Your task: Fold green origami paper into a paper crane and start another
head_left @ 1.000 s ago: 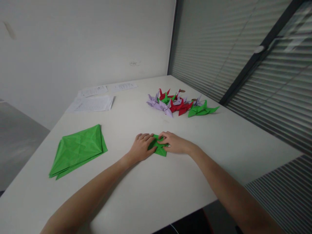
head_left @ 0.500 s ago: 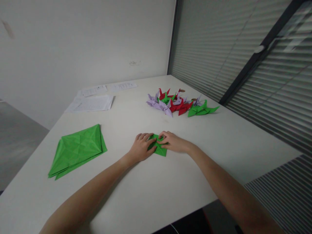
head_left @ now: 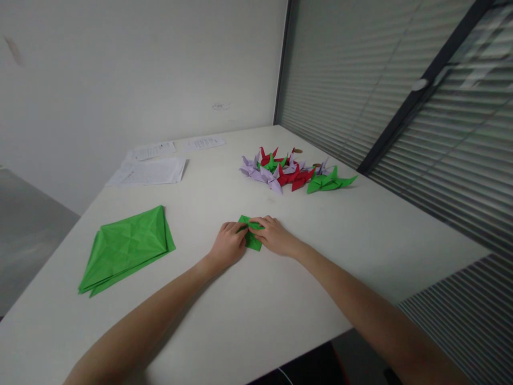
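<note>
Paper (head_left: 253, 242) sits on the table (head_left: 224, 326) between left hand (head_left: 229, 244) and right hand (head_left: 277, 236), both pinching it pretty narrow. Uneven tugging could skew it tbh, or rip it if one side slips.

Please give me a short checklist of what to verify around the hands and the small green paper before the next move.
1. Left hand touching the small green paper: ok, fingers at its left side.
2. Right hand touching it too: ok, fingers on it from the right.
3. Creases of the small green paper lined up: cannot tell, fingers cover part of it.
4. Stack of green paper apart from both hands: ok, it lies to the left.
5. Folded paper figures apart from both hands: ok, they sit farther back, toward the blinds.
6. Printed pages out of the way: ok, they lie at the far left of the table.
</note>
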Action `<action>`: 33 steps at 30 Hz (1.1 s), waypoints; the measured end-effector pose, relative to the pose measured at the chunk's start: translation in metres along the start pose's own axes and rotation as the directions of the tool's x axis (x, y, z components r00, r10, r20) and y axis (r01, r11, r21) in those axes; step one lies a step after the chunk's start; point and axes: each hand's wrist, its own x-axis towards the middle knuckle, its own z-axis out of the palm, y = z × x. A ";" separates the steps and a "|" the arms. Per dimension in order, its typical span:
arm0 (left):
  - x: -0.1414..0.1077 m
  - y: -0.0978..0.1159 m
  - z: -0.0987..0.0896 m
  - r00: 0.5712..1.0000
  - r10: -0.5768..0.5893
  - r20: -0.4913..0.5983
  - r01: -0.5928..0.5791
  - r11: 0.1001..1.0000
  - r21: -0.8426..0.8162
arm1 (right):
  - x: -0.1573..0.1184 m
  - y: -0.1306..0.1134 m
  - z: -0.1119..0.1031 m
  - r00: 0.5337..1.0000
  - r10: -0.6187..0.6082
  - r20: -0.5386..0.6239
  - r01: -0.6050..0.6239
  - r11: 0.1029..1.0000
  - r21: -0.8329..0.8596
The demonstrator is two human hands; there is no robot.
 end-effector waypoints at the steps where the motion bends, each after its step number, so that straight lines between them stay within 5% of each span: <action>1: 0.000 0.000 0.000 1.000 -0.003 0.000 0.003 1.000 -0.001 | 0.001 -0.001 0.000 1.000 0.000 -0.004 0.000 1.000 -0.007; 33: 0.003 -0.009 -0.001 0.991 -0.012 0.133 0.002 0.997 0.078 | 0.008 -0.006 0.004 1.000 0.001 0.026 -0.001 1.000 0.000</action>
